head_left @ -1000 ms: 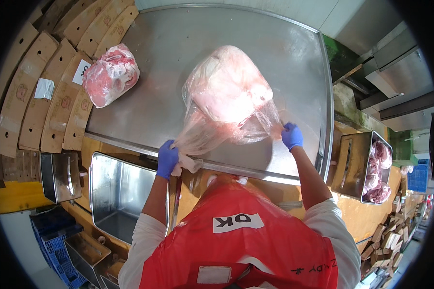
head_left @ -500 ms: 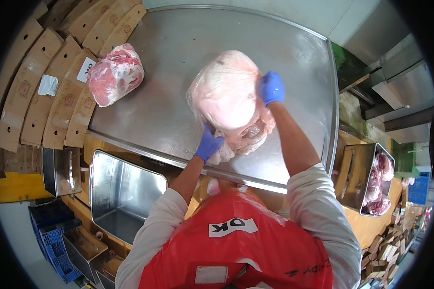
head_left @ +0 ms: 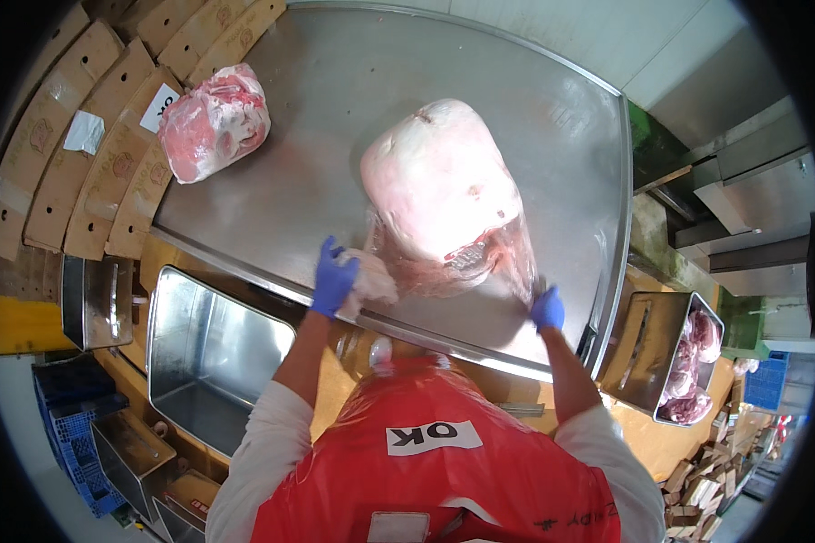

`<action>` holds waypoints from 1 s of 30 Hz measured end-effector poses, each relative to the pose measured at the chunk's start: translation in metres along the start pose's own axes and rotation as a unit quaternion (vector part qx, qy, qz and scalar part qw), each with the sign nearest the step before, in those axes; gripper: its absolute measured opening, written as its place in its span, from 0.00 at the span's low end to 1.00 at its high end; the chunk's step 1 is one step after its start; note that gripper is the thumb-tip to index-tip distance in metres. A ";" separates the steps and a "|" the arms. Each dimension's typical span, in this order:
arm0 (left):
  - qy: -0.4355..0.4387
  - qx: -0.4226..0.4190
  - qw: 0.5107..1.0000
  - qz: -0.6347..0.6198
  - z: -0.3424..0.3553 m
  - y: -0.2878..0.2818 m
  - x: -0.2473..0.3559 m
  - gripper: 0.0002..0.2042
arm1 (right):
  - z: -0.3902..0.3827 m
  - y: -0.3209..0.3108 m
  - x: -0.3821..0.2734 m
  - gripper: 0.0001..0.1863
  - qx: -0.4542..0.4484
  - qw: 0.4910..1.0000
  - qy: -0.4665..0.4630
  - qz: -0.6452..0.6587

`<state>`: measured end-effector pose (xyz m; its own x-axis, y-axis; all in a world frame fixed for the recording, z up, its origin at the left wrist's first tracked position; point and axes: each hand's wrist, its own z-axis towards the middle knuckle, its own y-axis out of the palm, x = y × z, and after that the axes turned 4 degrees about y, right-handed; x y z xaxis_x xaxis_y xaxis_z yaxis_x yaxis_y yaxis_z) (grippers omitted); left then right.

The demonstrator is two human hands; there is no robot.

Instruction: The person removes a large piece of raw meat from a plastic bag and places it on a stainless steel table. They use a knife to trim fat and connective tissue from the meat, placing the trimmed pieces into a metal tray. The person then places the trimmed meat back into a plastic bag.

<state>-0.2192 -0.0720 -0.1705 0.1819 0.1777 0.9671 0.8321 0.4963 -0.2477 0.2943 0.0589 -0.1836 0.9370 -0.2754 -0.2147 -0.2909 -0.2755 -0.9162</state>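
Note:
A large pale pink block of meat (head_left: 439,185) lies on the steel table (head_left: 335,118), half out of a clear plastic bag (head_left: 489,262) that trails toward me. My left hand (head_left: 333,279), in a blue glove, grips a bunched white end of the bag at the table's near edge. My right hand (head_left: 547,309), also blue-gloved, is closed on the bag's other near corner. A second, redder bagged piece of meat (head_left: 213,131) rests at the table's far left.
Flattened cardboard boxes (head_left: 81,154) line the left side. An open steel bin (head_left: 213,357) sits below the table on my left. A steel tray holding meat pieces (head_left: 688,366) stands at the right. Blue crates (head_left: 72,425) are at lower left.
Both hands came off the meat and drew back to the table's near edge, pulling the bag down. The upper part of the block now lies bare.

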 end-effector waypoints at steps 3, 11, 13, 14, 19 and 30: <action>-0.032 0.019 0.999 -0.010 -0.002 -0.056 -0.014 0.38 | -0.081 0.005 0.027 0.16 -0.027 0.999 -0.022 0.011; -0.104 -0.105 0.983 -0.106 -0.025 -0.003 0.024 0.48 | -0.017 -0.046 -0.050 0.26 0.052 0.938 -0.241 0.243; -0.076 -0.144 0.978 -0.132 -0.031 0.035 0.034 0.48 | -0.008 -0.083 -0.127 0.39 0.035 0.929 -0.218 0.298; -0.060 -0.158 0.972 -0.165 -0.032 0.052 0.038 0.48 | -0.001 -0.096 -0.158 0.42 0.056 0.926 -0.244 0.282; -0.102 -0.225 0.958 -0.146 -0.029 0.078 0.050 0.49 | 0.075 -0.094 -0.248 0.22 0.074 0.915 -0.198 0.343; -0.093 -0.053 0.985 -0.133 -0.048 0.081 0.032 0.46 | 0.105 0.007 -0.158 0.21 -0.155 0.856 -0.067 0.489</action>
<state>-0.1206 -0.0666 -0.1565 -0.1421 0.2112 0.9671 0.8894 0.4560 0.0312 0.1642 0.1975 -0.1920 0.2233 -0.4110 -0.8839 -0.9667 -0.2095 -0.1468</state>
